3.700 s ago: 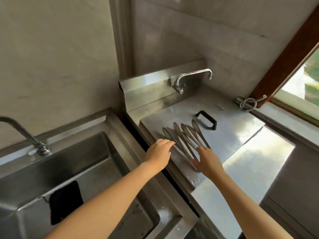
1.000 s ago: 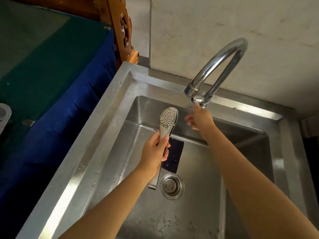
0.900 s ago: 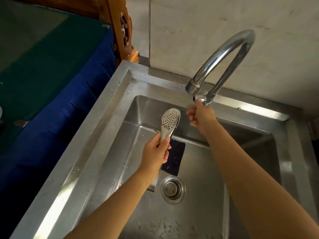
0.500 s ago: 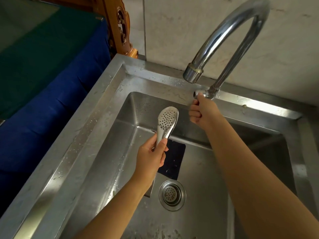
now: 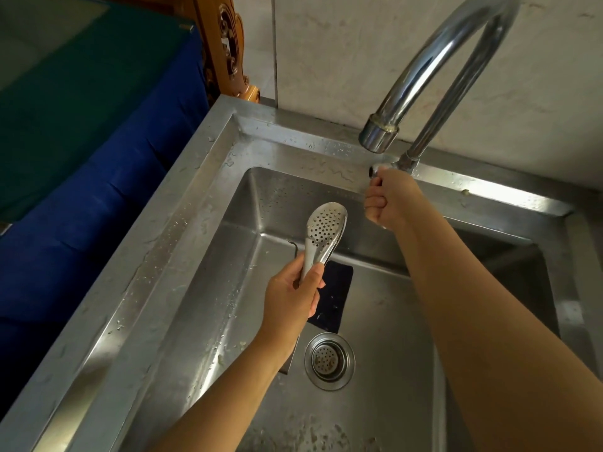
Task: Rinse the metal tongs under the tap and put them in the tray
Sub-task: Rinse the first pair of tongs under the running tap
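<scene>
Steel tongs (image 5: 326, 230) point up, gripped by fingers (image 5: 311, 301) of the left hand (image 5: 290, 298); the right hand (image 5: 391, 200) clenches the tap handle (image 5: 375, 169).

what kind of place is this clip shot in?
Most likely a kitchen wash-up spot: a deep stainless steel sink with a drain strainer, a gooseneck tap against a tiled wall, and perforated metal tongs in the left hand; the right hand grips the tap handle.

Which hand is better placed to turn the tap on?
Right. The right hand grips the tap handle, and no water runs from the spout. The left hand is busy holding the tongs over the sink.
</scene>
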